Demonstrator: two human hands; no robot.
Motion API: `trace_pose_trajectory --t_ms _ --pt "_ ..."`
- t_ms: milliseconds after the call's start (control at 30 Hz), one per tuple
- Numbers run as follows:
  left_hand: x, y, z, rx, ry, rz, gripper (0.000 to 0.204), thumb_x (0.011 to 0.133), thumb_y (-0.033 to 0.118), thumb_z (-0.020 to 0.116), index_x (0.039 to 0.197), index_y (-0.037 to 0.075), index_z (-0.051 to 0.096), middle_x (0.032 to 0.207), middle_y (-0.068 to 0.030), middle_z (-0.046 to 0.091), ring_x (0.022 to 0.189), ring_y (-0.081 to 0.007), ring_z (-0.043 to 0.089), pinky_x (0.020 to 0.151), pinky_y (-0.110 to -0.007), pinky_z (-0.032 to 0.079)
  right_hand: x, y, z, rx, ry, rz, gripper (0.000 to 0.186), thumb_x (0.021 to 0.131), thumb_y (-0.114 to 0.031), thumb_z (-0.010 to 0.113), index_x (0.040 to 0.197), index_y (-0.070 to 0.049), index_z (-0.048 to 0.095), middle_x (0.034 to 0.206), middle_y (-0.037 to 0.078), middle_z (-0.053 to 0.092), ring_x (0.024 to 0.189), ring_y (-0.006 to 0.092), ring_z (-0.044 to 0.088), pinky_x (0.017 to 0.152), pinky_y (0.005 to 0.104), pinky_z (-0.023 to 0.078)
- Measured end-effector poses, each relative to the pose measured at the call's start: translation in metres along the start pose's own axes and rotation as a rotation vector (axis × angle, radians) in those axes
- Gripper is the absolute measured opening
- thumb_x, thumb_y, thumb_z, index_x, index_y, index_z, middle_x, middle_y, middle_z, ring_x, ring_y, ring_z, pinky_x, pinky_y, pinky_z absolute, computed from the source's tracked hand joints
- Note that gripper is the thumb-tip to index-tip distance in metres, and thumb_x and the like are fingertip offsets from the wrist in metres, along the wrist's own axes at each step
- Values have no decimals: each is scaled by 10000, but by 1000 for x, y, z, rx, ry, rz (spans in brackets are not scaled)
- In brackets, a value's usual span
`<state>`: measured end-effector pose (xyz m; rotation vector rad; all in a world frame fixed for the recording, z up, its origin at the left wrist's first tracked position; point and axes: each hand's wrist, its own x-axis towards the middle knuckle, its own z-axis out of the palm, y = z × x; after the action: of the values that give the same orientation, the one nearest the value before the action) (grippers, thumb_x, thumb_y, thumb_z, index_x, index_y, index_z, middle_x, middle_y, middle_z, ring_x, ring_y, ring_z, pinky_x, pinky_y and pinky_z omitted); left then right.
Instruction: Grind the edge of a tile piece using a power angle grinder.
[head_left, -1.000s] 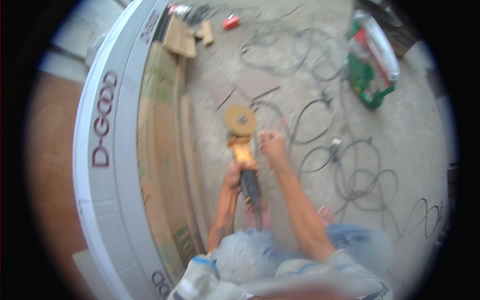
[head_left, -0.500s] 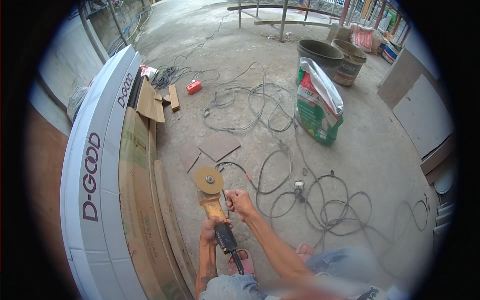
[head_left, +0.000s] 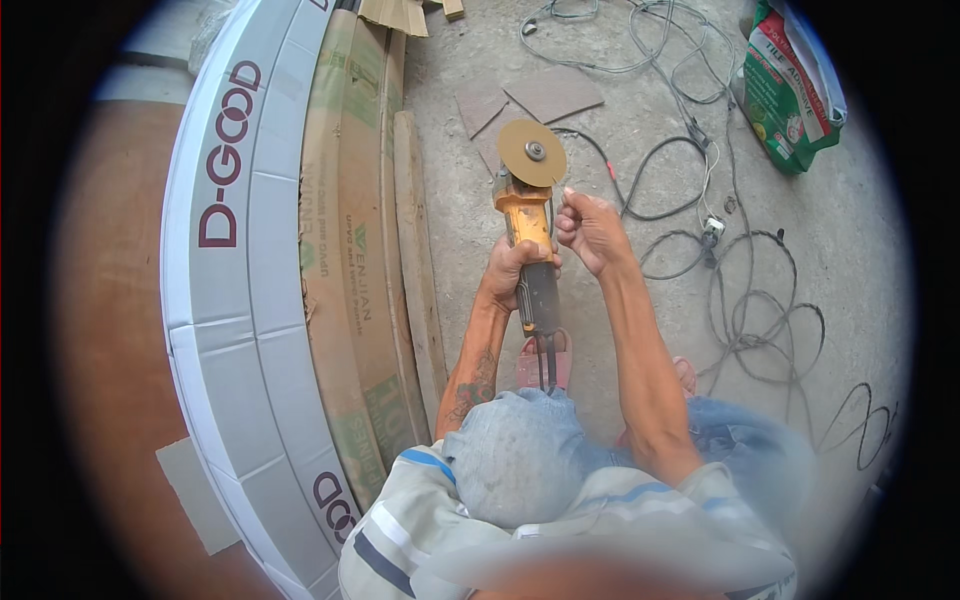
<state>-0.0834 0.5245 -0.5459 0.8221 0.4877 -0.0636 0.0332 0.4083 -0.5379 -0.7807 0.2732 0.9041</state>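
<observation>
**Angle grinder (head_left: 528,222) in your left grip, disc on, face up**

You have the angle grinder ahead of your knees, its head at twelve o'clock and its dark rear end at six, where cords (head_left: 546,362) trail toward you. Your left grip (head_left: 512,268) is wrapped firmly round its body. Your right grip (head_left: 592,232) sits at two o'clock of that one, fingers curled beside the disc's rim; you hide the fingertips, so whether it pinches anything small cannot be told.

As for progress, the golden disc (head_left: 516,158) sits on the spindle with a metal hub (head_left: 536,151) at its centre, so mounting it looks done. How tight the hub is cannot be told. The disc's markings-free face shows crisply, which suggests that it is not spinning.

Between ten and one o'clock of the disc, flat brownish slabs (head_left: 555,95) lie on the concrete floor (head_left: 470,240). Your disc faces upward, not edge-down on them, so no cutting appears to be under way; what remains beyond that, this view does not settle.

Around you, cartons (head_left: 345,260) and a plank (head_left: 420,270) lie at nine o'clock, a green and red bag (head_left: 790,95) stands at two, and looped cables (head_left: 752,345) with a white plug (head_left: 712,228) spread from three to four.
</observation>
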Motion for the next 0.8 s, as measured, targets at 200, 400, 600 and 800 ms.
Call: trace_pose_trajectory --t_ms 200,400,600,800 --pt "-1 1 4 4 -4 8 346 747 137 643 1025 -46 549 855 -109 634 692 -181 667 634 -319 593 -4 -1 1 23 31 -28 164 921 -144 593 810 -55 512 692 -1 460 579 81 456 455 215 349" --pt "0 1 4 26 12 -8 344 744 146 647 1010 -55 561 835 -116 641 676 -183 665 635 -319 592 -2 1 0 29 45 -64 165 914 -116 616 807 -46 511 684 1 457 578 79 454 454 205 343" --pt "0 -1 6 56 30 6 343 738 146 648 999 -62 568 799 -126 652 649 -188 660 628 -315 587 -3 -2 3 -7 64 -65 172 911 -114 629 807 -39 515 681 4 460 576 82 456 457 205 346" --pt "-3 2 7 62 45 7 355 719 149 672 994 -40 551 769 -113 646 628 -173 653 591 -300 580 -6 -3 4 -37 65 -45 183 908 -118 639 800 -35 517 685 10 472 577 89 468 461 204 353"
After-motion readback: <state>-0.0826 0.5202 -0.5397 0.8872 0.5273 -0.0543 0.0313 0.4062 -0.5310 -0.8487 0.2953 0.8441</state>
